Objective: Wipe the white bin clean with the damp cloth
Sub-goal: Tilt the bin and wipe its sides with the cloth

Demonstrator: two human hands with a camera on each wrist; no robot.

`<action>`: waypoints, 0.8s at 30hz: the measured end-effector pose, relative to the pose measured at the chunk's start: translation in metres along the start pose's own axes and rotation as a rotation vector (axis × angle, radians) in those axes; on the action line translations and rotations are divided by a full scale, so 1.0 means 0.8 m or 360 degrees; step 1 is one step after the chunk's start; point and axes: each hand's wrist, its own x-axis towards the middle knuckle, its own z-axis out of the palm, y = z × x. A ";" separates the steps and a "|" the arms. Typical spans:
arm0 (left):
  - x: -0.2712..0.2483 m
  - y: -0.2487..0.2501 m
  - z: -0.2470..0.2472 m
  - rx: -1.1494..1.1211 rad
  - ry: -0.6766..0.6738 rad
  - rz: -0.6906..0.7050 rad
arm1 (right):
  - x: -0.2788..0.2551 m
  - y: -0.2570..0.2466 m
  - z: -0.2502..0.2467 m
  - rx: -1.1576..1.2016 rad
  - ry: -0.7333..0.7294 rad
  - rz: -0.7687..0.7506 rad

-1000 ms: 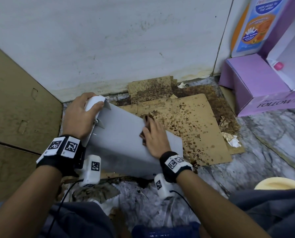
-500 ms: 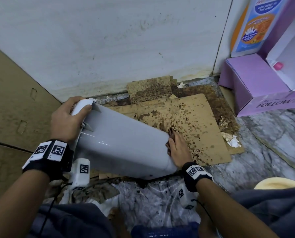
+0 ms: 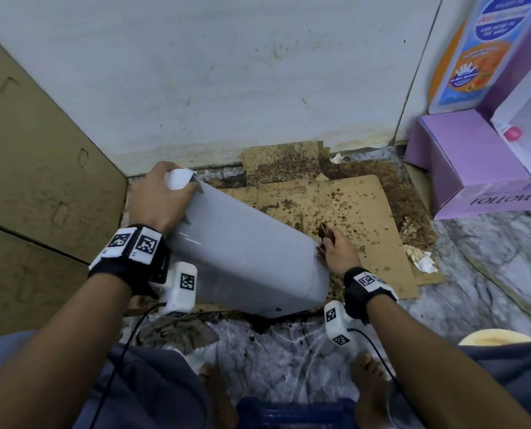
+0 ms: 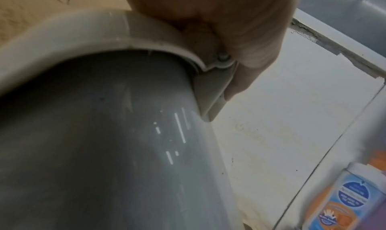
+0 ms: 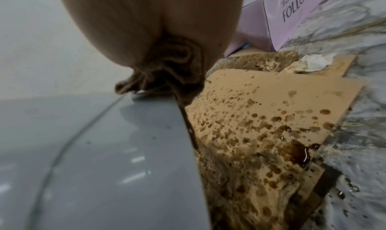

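The white bin (image 3: 245, 255) lies tilted on its side over the stained cardboard, rim up at the left. My left hand (image 3: 156, 199) grips the rim (image 4: 87, 30) near the lid hinge. My right hand (image 3: 337, 252) clutches a bunched brown damp cloth (image 3: 324, 235) and holds it against the bin's right edge, near the base. In the right wrist view the cloth (image 5: 167, 73) hangs crumpled from my fist onto the bin wall (image 5: 104, 151). The bin's inside is hidden.
Spattered cardboard sheets (image 3: 360, 224) cover the floor under the bin, with a dark puddle (image 5: 300, 152). A white wall (image 3: 227, 72) stands behind, a brown carton (image 3: 35, 181) at left, a purple box (image 3: 474, 168) at right. Crumpled paper (image 3: 419, 258) lies nearby. My bare feet (image 3: 366, 376) are below.
My right hand with the cloth slid from the middle of the bin's side down to its right edge. The bin tipped and rolled slightly toward me; my left hand kept its hold on the rim.
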 end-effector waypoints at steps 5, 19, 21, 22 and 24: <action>-0.002 -0.005 -0.014 -0.0050 0.0130 -0.0043 | 0.000 -0.025 -0.012 0.0065 0.0015 -0.0071; 0.039 0.032 -0.041 -0.0398 0.0274 0.0068 | -0.029 -0.215 -0.003 0.0478 0.0084 -0.0862; 0.042 0.040 -0.038 -0.0463 0.0312 0.0127 | -0.037 -0.236 0.008 0.0613 0.0129 -0.1046; 0.043 0.040 -0.034 -0.0523 0.0318 0.0164 | -0.043 -0.245 0.015 0.0694 0.0093 -0.1126; 0.044 0.034 -0.021 -0.0620 0.0306 0.0212 | -0.047 -0.252 0.036 0.0658 0.0028 -0.1309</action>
